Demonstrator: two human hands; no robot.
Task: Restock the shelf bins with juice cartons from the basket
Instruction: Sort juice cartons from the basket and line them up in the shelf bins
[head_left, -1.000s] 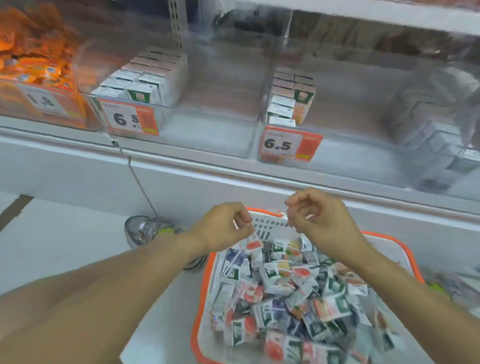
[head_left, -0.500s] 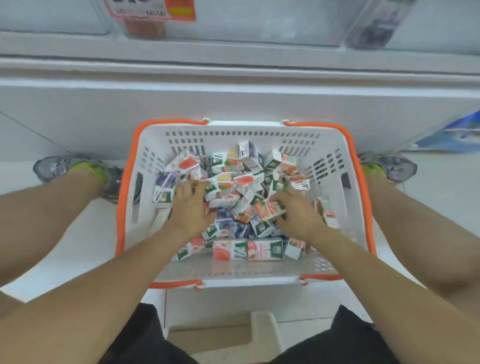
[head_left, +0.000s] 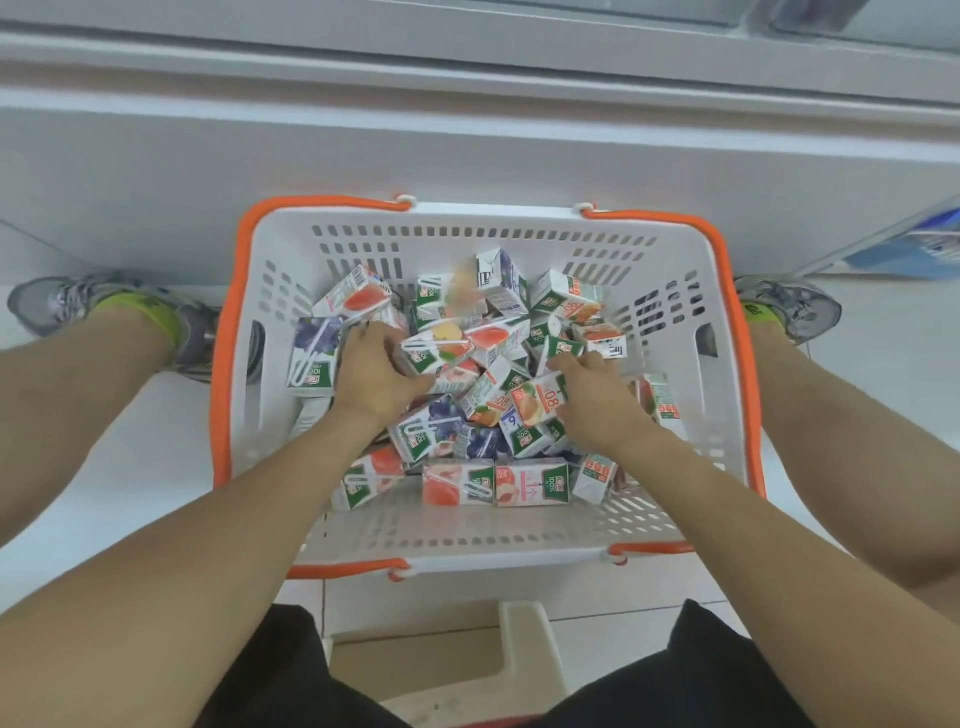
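A white basket with an orange rim (head_left: 226, 395) sits on the floor between my feet, holding several small juice cartons (head_left: 498, 483) in a loose heap. Both my hands are down in the heap. My left hand (head_left: 374, 376) curls round a peach-and-white carton (head_left: 441, 349) at the left of the pile. My right hand (head_left: 595, 397) grips an orange-printed carton (head_left: 537, 402), thumb along its side. Only the underside of the shelf bins (head_left: 841, 18) shows at the top edge.
The white shelf base (head_left: 467, 135) rises just behind the basket. My shoes stand on either side, left shoe (head_left: 78, 304) and right shoe (head_left: 795, 306). A pale step stool (head_left: 524, 644) is under me. A blue package (head_left: 930, 249) lies at the far right.
A second ago my hands were raised near the shelf bins; my view has dropped to the basket. Both hands went down into the cartons and have closed on one each.
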